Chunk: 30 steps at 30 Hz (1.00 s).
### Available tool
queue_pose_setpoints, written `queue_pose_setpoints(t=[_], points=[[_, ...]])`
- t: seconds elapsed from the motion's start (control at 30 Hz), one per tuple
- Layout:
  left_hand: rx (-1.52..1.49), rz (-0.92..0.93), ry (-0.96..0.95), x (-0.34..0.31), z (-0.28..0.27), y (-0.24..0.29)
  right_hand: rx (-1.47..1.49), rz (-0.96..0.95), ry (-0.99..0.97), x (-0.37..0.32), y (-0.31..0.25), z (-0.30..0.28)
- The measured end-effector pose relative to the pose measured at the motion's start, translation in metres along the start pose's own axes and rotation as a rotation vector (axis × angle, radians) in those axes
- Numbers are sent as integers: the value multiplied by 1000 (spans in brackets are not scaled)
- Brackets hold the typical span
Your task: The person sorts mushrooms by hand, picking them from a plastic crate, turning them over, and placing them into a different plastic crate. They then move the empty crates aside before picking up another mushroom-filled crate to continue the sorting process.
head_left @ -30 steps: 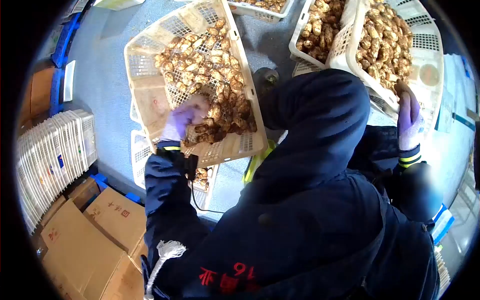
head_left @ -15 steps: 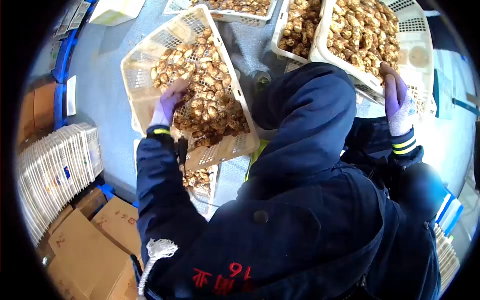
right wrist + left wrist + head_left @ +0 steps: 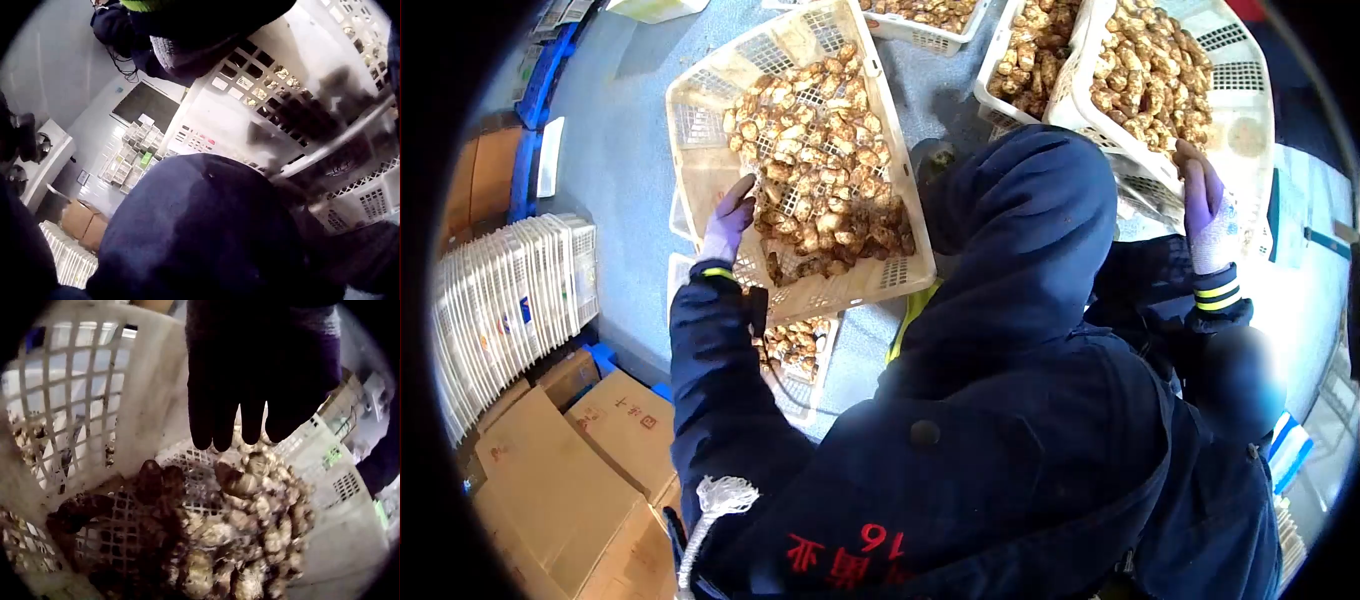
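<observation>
My left hand (image 3: pixel 730 218), in a purple-and-white glove, is over the left side of a white plastic crate (image 3: pixel 700 170) of brown-and-white mushrooms (image 3: pixel 825 150). In the left wrist view its straight fingers (image 3: pixel 250 425) look dark against the light and point down toward the mushrooms. The crate's slotted floor shows between scattered mushrooms. At the right, my gloved right hand (image 3: pixel 1206 205) holds the near rim of another white crate (image 3: pixel 1250 140), heaped with mushrooms. The right wrist view shows the glove cuff (image 3: pixel 181 56) beside slotted crate walls; the fingers are hidden there.
Further mushroom crates stand at the back, one (image 3: pixel 925 38) in the middle and one (image 3: pixel 990 85) right of it. Below the left crate, another crate (image 3: pixel 820 375) holds mushrooms. Stacked white baskets (image 3: pixel 520 320) and cardboard (image 3: pixel 565 490) lie at the left.
My left hand has moved from among the mushrooms to the crate's left side. Dark mushrooms bunched near the front are more spread out. The right hand stays at its crate's rim.
</observation>
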<state>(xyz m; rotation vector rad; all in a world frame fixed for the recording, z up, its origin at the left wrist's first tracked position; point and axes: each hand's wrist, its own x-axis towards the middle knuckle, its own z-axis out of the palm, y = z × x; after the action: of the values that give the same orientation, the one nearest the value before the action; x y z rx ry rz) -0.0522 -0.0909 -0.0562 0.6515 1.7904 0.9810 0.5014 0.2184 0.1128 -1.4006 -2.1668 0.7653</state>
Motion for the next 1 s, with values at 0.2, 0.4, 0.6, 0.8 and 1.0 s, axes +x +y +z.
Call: queue_pose_setpoints(t=[0.2, 0.4, 0.6, 0.8, 1.0], points=[[-255, -198, -544, -66, 12, -4, 82, 61, -54, 2, 6, 0], [491, 106, -879, 14, 47, -55, 10, 39, -118, 1, -12, -5], [580, -55, 159, -12, 69, 27, 32, -18, -58, 1, -1, 0], [938, 234, -402, 37, 168, 51, -88, -93, -38, -1, -10, -1], [1235, 77, -255, 41, 207, 20, -96, -68, 0, -3, -23, 1]])
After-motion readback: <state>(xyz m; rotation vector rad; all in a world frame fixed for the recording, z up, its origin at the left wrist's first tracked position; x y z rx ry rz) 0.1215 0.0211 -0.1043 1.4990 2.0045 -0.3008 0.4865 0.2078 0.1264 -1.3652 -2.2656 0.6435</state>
